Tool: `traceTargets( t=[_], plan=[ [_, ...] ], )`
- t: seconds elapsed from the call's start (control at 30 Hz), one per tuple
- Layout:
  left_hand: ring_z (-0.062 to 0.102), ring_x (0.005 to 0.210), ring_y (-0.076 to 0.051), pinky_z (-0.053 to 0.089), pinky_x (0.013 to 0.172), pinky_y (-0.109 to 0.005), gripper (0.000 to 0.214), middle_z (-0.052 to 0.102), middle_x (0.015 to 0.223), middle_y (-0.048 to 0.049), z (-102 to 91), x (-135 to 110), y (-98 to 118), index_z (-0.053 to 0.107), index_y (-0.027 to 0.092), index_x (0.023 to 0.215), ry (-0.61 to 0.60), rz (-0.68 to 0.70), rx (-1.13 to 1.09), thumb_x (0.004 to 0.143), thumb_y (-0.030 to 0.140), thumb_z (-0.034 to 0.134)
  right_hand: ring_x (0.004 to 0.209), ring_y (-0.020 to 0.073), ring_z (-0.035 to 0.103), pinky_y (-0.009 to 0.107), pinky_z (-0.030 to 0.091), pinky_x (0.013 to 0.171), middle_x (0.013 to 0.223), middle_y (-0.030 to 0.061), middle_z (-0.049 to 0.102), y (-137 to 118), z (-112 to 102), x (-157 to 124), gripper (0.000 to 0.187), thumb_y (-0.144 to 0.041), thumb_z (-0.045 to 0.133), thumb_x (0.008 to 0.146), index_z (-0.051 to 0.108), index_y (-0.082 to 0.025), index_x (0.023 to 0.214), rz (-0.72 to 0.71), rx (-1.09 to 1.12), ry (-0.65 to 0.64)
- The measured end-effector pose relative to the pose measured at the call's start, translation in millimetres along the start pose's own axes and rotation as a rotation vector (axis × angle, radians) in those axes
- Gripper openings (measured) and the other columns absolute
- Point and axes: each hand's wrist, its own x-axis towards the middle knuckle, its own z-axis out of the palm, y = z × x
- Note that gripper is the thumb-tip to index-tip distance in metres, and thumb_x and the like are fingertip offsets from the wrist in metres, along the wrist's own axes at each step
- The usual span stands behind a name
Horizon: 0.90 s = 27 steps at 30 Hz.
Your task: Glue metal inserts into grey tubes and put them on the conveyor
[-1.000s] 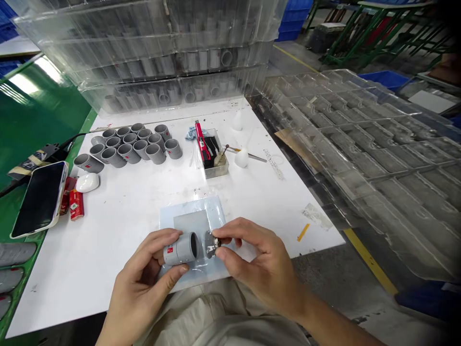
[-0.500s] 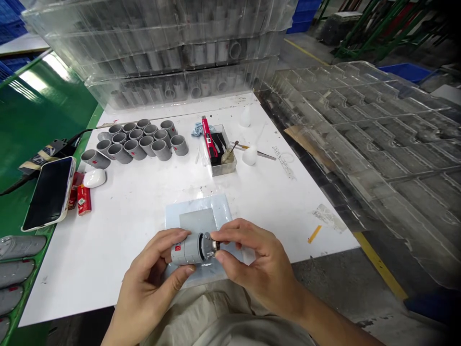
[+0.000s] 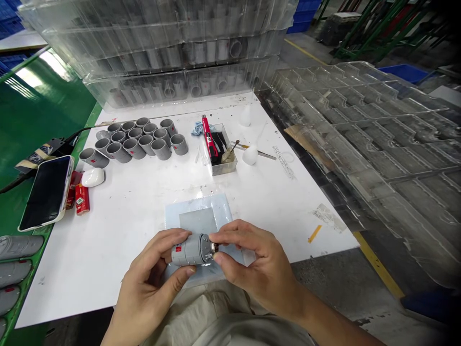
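A grey plastic cylinder (image 3: 189,251) with a small red label lies sideways between my hands, just above a light blue pad (image 3: 224,204). My left hand (image 3: 154,274) wraps its fingers and thumb around the cylinder's body. At the right end sits a grey end cap (image 3: 206,247), flush or nearly flush with the body. From the cap sticks out a small metal connector (image 3: 215,247), pinched between the thumb and fingers of my right hand (image 3: 252,254). The palm sides of both hands are partly hidden.
Several open grey cylinders (image 3: 146,143) stand at the back left. A clear box (image 3: 225,167) holds a red utility knife (image 3: 208,137) and a small jar. A phone (image 3: 46,192) lies left. Clear trays (image 3: 360,125) are at right; filled ones (image 3: 162,86) are stacked behind.
The end cap has moved left into the cylinder, and the dark gap between them has closed. My right hand has shifted slightly left with it; my left hand keeps its hold.
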Motion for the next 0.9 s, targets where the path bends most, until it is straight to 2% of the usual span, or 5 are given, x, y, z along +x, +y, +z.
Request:
traceTargets(
  t=[0.37, 0.6, 0.67, 0.73, 0.9],
  plan=[
    [0.058, 0.138, -0.029, 0.054, 0.078, -0.027, 0.034, 0.075, 0.13, -0.0033, -0.8, 1, 0, 0.082, 0.04, 0.121, 0.01, 0.027, 0.035, 0.089, 0.028, 0.086, 0.097, 0.0163, 0.073, 0.028, 0.06, 0.087, 0.108, 0.0013, 0.076, -1, -1, -1, 0.028, -0.018, 0.079, 0.091, 0.083, -0.031, 0.116, 0.015, 0.001, -0.036],
    [0.064, 0.129, -0.026, 0.059, 0.083, -0.026, 0.033, 0.076, 0.128, -0.0024, 2.1, 2, 3, 0.083, 0.04, 0.118, 0.042, 0.029, 0.006, 0.088, 0.027, 0.087, 0.097, 0.0153, 0.073, 0.027, 0.057, 0.088, 0.103, -0.0012, 0.079, -6, 1, -2, 0.005, -0.029, 0.079, 0.097, 0.08, -0.027, 0.101, 0.039, -0.083, 0.021],
    [0.067, 0.124, -0.025, 0.059, 0.079, -0.024, 0.031, 0.075, 0.13, -0.0022, 4.9, 1, 5, 0.083, 0.038, 0.117, 0.07, 0.023, 0.015, 0.088, 0.029, 0.087, 0.101, 0.0174, 0.074, 0.029, 0.058, 0.09, 0.107, 0.0012, 0.08, -10, 1, -4, 0.01, -0.029, 0.074, 0.1, 0.082, -0.027, 0.106, 0.022, -0.126, 0.044],
    [0.071, 0.115, -0.024, 0.062, 0.081, -0.027, 0.033, 0.074, 0.13, -0.0025, 7.5, 0, 7, 0.081, 0.036, 0.119, 0.124, -0.027, 0.02, 0.086, 0.035, 0.088, 0.089, 0.0168, 0.074, 0.028, 0.059, 0.079, 0.099, 0.0016, 0.08, -15, 1, -7, 0.023, -0.034, 0.069, 0.103, 0.08, -0.028, 0.122, 0.126, -0.116, -0.018],
    [0.075, 0.115, -0.027, 0.061, 0.099, -0.038, 0.065, 0.08, 0.126, -0.0039, 11.4, 2, 13, 0.072, 0.031, 0.131, 0.286, -0.166, 0.038, 0.074, 0.046, 0.097, 0.056, 0.0104, 0.063, 0.022, 0.05, 0.056, 0.083, 0.0007, 0.08, -22, 2, -11, 0.059, -0.049, 0.066, 0.105, 0.053, -0.029, 0.159, 0.65, 0.249, -0.356]
  ],
)
